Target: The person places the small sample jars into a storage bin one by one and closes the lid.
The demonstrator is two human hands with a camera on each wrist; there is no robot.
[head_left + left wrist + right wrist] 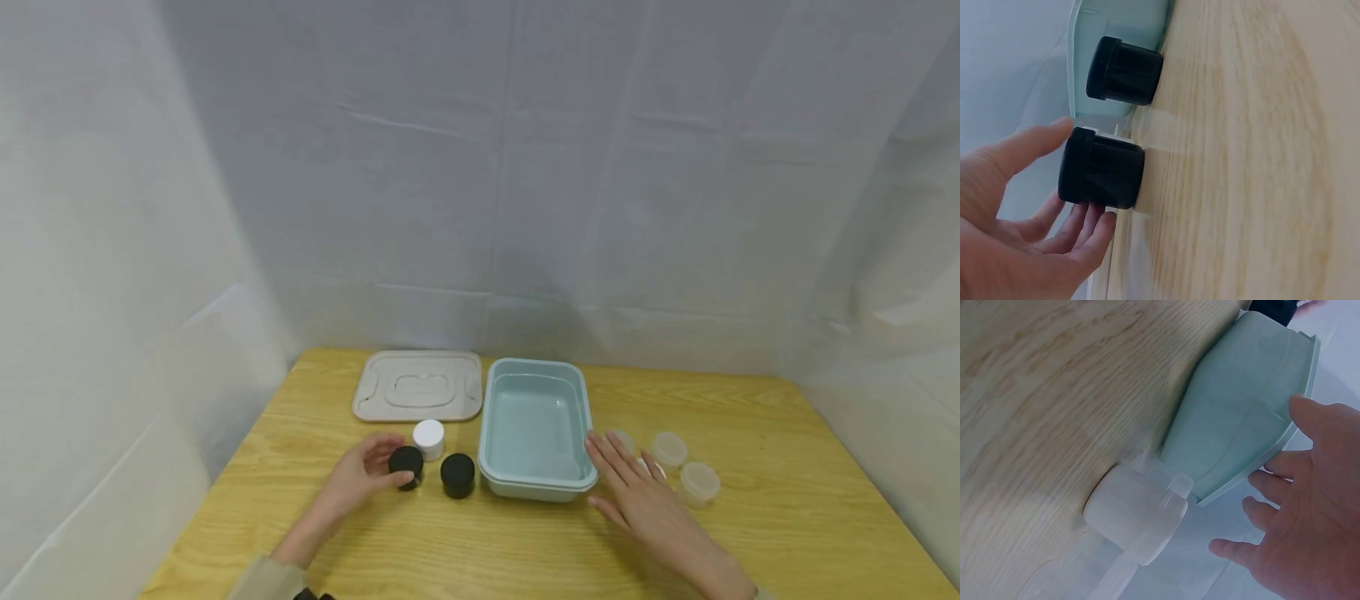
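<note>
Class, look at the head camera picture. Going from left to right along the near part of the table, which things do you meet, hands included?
Left hand → black jar in its grip → white jar → second black jar → pale blue tub → right hand → two clear lidded cups.

Two bare hands, left hand [358,477]; right hand [643,498]; beige sleeve cuff [262,581] at the left wrist

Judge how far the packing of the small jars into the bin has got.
Done: the lid lies off the empty blue bin. In hand: left hand holds a black jar; right hand rests beside the bin. Left: every jar sits outside.
</note>
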